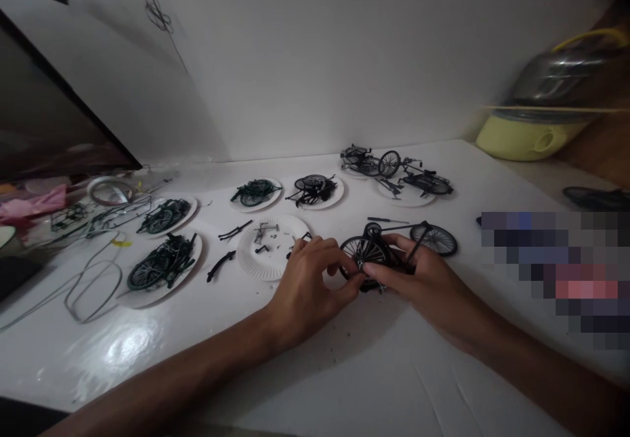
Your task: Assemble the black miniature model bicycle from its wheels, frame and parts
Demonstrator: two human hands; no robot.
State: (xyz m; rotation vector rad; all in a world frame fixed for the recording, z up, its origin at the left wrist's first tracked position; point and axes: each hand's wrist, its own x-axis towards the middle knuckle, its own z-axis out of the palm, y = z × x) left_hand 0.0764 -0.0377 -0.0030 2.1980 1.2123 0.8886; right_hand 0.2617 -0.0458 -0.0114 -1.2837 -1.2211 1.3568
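Both my hands are at a black miniature bicycle (pixel 363 248), tilted over the white table, with its spoked wheels showing. My right hand (pixel 428 279) is closed around the frame, its thumb pressed near the hub of the nearer wheel. Thumb and index finger of my left hand (pixel 312 286) pinch at that wheel's left side; any small part between them is too hidden to make out. Just behind my left hand lies a paper plate (pixel 251 263) with small grey and black parts. Two dark curved parts (pixel 220 266) rest to its left, and a thin dark rod (pixel 386 220) lies behind the bicycle.
Paper plates with dark green bicycle parts (pixel 162 263) stand at the left and back. More black miniature bicycles (pixel 426 181) are at the back right. Loose wire (pixel 93 292) and a tape roll (pixel 109 191) lie left. A yellow pot (pixel 516 136) stands far right.
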